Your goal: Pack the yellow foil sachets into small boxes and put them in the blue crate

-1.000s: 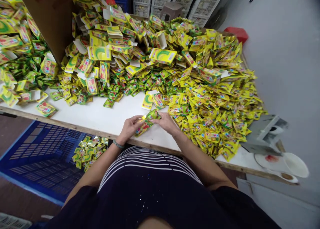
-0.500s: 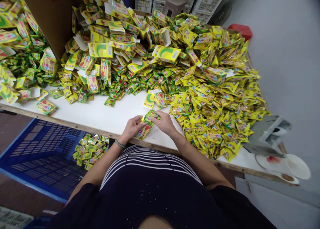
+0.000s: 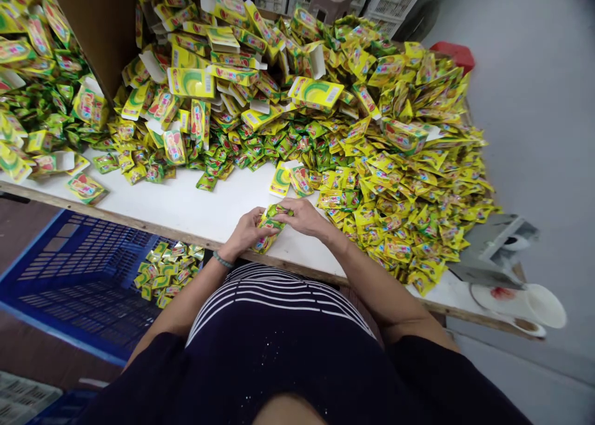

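My left hand (image 3: 248, 232) is closed round a small yellow-green box (image 3: 264, 243) at the table's front edge. Against the box's upper end, my right hand (image 3: 302, 217) pinches a green candy packet (image 3: 277, 212); how far the packet is inside the box cannot be made out. Two yellow boxes, one (image 3: 280, 179) beside the other (image 3: 301, 181), lie on the white table (image 3: 186, 208) just beyond my hands. Right of them is a large heap of yellow packets (image 3: 395, 196). Green packets (image 3: 279, 141) lie further back, below piled boxes (image 3: 190, 82).
A blue crate (image 3: 88, 276) with small yellow boxes (image 3: 167, 273) stands below the table at the left. A brown cardboard divider (image 3: 100, 35) rises at the back left. At the right are a grey metal device (image 3: 493, 248) and a white cup (image 3: 546, 305).
My right hand has shifted slightly, its fingers now lying flatter over the packet. The packet sits lower against the box in my left hand. The camera view has moved a little.
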The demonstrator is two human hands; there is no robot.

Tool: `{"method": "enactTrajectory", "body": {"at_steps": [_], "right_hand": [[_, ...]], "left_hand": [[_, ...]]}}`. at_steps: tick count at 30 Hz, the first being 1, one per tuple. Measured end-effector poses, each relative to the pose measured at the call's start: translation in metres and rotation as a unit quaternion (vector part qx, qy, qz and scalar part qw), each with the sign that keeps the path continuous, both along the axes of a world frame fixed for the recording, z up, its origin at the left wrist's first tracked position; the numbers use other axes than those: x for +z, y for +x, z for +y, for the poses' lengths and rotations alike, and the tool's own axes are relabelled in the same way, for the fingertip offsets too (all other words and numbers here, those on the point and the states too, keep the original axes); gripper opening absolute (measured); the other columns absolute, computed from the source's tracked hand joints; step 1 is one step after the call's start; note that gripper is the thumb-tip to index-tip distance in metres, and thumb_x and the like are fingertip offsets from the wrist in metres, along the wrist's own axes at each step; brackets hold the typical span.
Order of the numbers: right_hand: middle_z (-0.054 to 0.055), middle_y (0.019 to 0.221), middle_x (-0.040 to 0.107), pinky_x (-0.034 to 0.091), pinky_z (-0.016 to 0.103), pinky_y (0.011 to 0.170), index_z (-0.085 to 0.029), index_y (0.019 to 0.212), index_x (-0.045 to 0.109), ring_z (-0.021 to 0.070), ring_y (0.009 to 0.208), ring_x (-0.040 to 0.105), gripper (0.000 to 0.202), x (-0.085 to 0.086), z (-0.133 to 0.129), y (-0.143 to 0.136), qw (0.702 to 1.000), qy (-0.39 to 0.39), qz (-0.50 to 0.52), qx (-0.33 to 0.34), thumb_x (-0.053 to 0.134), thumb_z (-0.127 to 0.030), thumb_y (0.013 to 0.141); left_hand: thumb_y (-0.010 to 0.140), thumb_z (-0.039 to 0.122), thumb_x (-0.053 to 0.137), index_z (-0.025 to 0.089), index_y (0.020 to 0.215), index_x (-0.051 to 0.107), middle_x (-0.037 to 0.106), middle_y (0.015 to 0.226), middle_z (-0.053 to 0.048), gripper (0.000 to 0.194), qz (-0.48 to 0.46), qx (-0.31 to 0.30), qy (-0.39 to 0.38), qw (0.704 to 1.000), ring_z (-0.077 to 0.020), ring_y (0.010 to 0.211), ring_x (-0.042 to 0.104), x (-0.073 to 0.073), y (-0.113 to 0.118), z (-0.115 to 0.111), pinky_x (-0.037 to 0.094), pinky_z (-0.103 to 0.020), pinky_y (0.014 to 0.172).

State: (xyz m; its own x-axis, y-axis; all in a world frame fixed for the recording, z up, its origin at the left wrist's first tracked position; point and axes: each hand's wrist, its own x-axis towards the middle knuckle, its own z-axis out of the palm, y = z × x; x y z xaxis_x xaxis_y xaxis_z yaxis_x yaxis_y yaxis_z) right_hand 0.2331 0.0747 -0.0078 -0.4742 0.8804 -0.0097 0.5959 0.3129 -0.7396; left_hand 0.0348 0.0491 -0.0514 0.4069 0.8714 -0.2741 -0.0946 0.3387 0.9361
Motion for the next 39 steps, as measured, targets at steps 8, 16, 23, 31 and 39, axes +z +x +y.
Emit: {"method": "enactTrajectory", "body": {"at_steps": [8, 16, 23, 31, 39], "right_hand": [[0.006, 0.084, 0.067, 0.04, 0.027, 0.073, -0.016, 0.082, 0.069, 0.0176, 0.078, 0.057, 0.01, 0.017, -0.004, -0.012, 0.991, 0.083, -0.091, 0.051, 0.059, -0.019, 0.086], [0.002, 0.09, 0.072, 0.04, 0.025, 0.072, -0.021, 0.112, 0.069, 0.0175, 0.08, 0.062, 0.031, 0.022, -0.01, -0.013, 0.997, 0.016, -0.079, 0.014, 0.066, -0.018, 0.082], [-0.001, 0.077, 0.07, 0.035, 0.025, 0.066, -0.02, 0.1, 0.073, 0.0151, 0.07, 0.058, 0.022, 0.032, 0.0, -0.021, 0.994, -0.018, -0.106, 0.036, 0.068, -0.016, 0.078], [-0.002, 0.07, 0.065, 0.034, 0.024, 0.065, -0.018, 0.091, 0.073, 0.0118, 0.067, 0.054, 0.011, 0.036, 0.01, -0.033, 0.998, -0.014, -0.053, 0.026, 0.069, -0.015, 0.081], [-0.003, 0.068, 0.06, 0.03, 0.024, 0.062, -0.017, 0.083, 0.071, 0.0111, 0.064, 0.049, 0.01, 0.034, 0.011, -0.036, 0.995, 0.002, -0.099, 0.007, 0.076, -0.016, 0.075]], "left_hand": [[0.054, 0.027, 0.088, 0.016, 0.087, 0.064, 0.068, 0.081, 0.001, 0.042, 0.034, 0.001, 0.041, 0.999, -0.0148, 0.073, 0.06, 0.002, 0.004, 0.005, 0.047, -0.026, 0.07], [0.053, 0.031, 0.089, 0.016, 0.086, 0.065, 0.068, 0.079, 0.0, 0.043, 0.067, 0.025, 0.053, 0.996, -0.0169, 0.076, 0.061, -0.004, 0.005, 0.005, 0.046, -0.026, 0.07], [0.056, 0.033, 0.088, 0.017, 0.086, 0.062, 0.065, 0.077, 0.001, 0.042, 0.069, 0.042, 0.041, 0.996, -0.0144, 0.07, 0.058, -0.002, 0.001, 0.002, 0.044, -0.025, 0.066], [0.056, 0.028, 0.087, 0.016, 0.088, 0.058, 0.061, 0.075, 0.005, 0.045, 0.027, 0.051, 0.006, 0.998, -0.011, 0.065, 0.054, 0.007, -0.004, -0.002, 0.043, -0.024, 0.063], [0.055, 0.028, 0.088, 0.015, 0.085, 0.058, 0.061, 0.074, 0.004, 0.045, 0.012, 0.026, -0.008, 1.0, -0.0103, 0.064, 0.053, 0.007, -0.004, -0.002, 0.043, -0.024, 0.062]]}}
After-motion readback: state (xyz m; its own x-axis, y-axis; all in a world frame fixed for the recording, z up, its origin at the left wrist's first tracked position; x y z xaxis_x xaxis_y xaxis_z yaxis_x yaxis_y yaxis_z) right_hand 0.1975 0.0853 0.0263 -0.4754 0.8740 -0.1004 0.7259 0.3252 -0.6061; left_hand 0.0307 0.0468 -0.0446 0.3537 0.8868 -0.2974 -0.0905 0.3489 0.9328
